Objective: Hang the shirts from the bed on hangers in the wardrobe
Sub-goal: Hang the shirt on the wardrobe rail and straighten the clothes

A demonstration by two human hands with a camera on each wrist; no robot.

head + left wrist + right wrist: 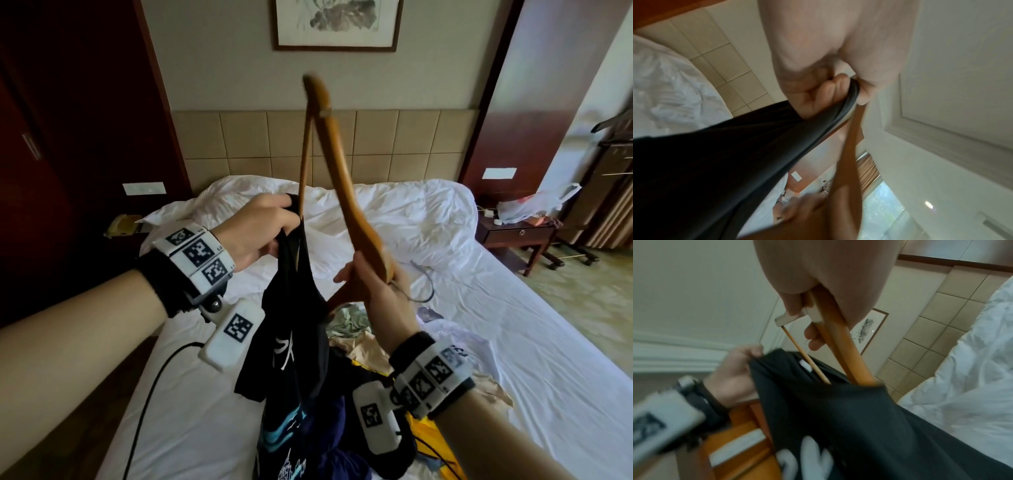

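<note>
- Threading is the step in hand, as I judge it: one arm of the wooden hanger [346, 192] has to pass through the neck of the black shirt [294, 308] before anything goes to the wardrobe.
- Left hand [255, 231] pinches the bunched collar edge of the shirt, fingers curled round the fabric; it does well to pull that opening wide and taut rather than leave it gathered.
- Right hand [373, 287] is clamped round the hanger near its middle, by the hook, with one wooden arm pointing up and away from both hands.
- The hanger's thin crossbar runs just beside the left hand's fingers; the right wrist view shows bar and thick arm dipping into the fabric, though how deep is hidden.
- A steady tilt of the right hand, lowering the raised arm into the far shoulder, would likely seat the shirt without stretching the collar.
- The shirt is black with white lettering and a teal print lower down; it hangs limp below the left hand, its hem reaching a heap of other clothes [352, 329] on the bed [513, 308] beneath both hands.
</note>
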